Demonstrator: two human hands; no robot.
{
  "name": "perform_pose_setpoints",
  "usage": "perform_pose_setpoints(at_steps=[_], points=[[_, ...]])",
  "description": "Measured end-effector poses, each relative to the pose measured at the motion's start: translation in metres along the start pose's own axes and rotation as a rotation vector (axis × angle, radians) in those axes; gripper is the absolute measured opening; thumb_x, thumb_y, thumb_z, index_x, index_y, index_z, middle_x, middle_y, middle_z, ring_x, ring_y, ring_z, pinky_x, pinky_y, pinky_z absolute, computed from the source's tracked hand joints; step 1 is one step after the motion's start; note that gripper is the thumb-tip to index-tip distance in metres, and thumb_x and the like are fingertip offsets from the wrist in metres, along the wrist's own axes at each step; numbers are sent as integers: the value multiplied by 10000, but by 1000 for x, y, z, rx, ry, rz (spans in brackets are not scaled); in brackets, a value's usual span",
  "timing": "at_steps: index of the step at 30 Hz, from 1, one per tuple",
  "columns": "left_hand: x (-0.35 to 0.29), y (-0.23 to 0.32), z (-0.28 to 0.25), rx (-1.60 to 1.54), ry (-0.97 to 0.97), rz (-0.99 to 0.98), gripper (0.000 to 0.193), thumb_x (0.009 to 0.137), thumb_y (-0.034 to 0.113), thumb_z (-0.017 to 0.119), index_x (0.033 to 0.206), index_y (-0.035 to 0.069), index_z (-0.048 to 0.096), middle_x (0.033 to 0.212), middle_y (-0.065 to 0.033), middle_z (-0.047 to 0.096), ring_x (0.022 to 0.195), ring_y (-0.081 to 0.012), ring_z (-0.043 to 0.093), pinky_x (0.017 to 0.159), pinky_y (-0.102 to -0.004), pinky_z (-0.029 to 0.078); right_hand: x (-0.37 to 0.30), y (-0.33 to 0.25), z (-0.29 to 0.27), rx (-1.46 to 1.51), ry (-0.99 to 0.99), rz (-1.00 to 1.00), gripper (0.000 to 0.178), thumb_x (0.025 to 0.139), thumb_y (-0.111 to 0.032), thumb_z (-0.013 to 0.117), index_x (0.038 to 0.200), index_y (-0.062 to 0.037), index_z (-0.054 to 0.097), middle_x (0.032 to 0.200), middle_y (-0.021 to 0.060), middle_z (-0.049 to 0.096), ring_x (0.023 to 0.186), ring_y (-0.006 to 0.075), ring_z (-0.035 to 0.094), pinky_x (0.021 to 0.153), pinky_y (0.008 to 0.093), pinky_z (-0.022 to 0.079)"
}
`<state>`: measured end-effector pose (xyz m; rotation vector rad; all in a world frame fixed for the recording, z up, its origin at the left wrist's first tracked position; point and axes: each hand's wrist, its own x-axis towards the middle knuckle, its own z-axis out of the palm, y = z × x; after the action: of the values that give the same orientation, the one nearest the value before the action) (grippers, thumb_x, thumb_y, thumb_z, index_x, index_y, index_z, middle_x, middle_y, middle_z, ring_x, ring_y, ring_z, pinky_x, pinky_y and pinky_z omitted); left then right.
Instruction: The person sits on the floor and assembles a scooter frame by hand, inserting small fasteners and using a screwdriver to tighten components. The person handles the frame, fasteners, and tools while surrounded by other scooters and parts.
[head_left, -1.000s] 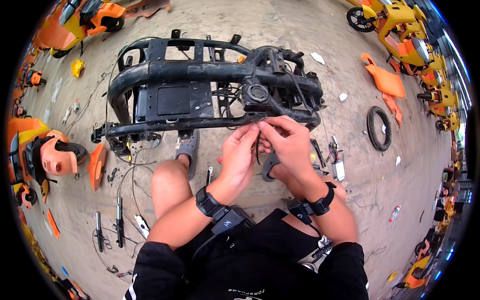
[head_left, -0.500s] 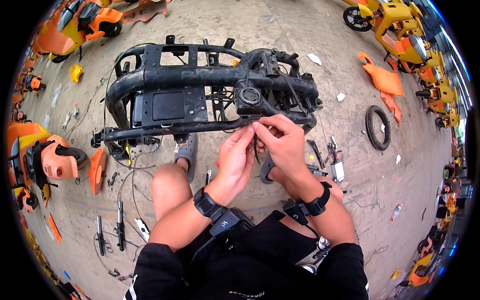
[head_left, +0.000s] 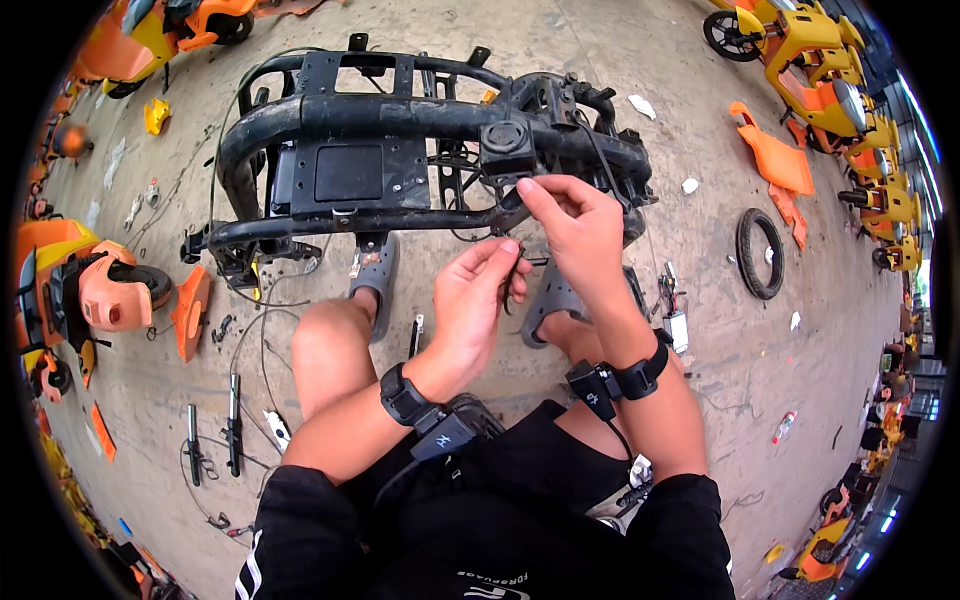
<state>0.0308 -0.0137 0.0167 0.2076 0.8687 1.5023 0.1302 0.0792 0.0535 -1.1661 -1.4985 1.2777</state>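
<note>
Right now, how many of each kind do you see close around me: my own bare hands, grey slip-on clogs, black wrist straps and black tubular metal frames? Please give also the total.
Bare hands: 2
Grey slip-on clogs: 2
Black wrist straps: 2
Black tubular metal frame: 1
Total: 7

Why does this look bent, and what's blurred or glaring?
In the head view, the fisheye lens bends edges and blackens corners; the black frame, left hand and right hand look fairly sharp; an orange patch far left is blurred; a bright patch glares by the right rim.
</note>
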Motion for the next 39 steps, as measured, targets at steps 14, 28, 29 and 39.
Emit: perform_pose_setpoints(at_steps=[14, 28, 29, 39], points=[[-1, 14, -6, -135, 8, -123, 199, 988, 160, 542, 1069, -14, 592, 972, -144, 682, 738, -181, 643, 687, -311, 528, -23, -3, -7, -84, -93, 33, 168, 885, -110, 693, 995, 16, 704, 780, 18, 676, 623, 34, 584, 535, 176, 440], [-10, 11, 2, -193, 33, -109, 177, 998, 132, 506, 1077, -24, 537, 1002, -179, 667, 818, -219, 676, 740, -342, 563, -23, -9, -2, -35, -175, 224, 172, 875, -131, 713, 917, 35, 712, 723, 28, 675, 640, 47, 609, 551, 180, 471], [-11, 11, 3, -198, 35, -105, 175, 999, 131, 505, 1077, -23, 537, 1002, -181, 668, 821, -221, 678, 740, -340, 566, -22, -10, -1, -22, -175, 234, 172, 876, -132, 713, 917, 35, 711, 721, 27, 674, 641, 48, 610, 552, 179, 471], [-5, 9, 7, -144, 64, 42, 212, 977, 134, 568, 1087, -43, 532, 981, -208, 679, 801, -232, 693, 724, -342, 588, -24, -5, 1, 101, -66, 177, 150, 882, -101, 688, 948, 33, 700, 734, 11, 676, 601, 10, 560, 513, 162, 428]])
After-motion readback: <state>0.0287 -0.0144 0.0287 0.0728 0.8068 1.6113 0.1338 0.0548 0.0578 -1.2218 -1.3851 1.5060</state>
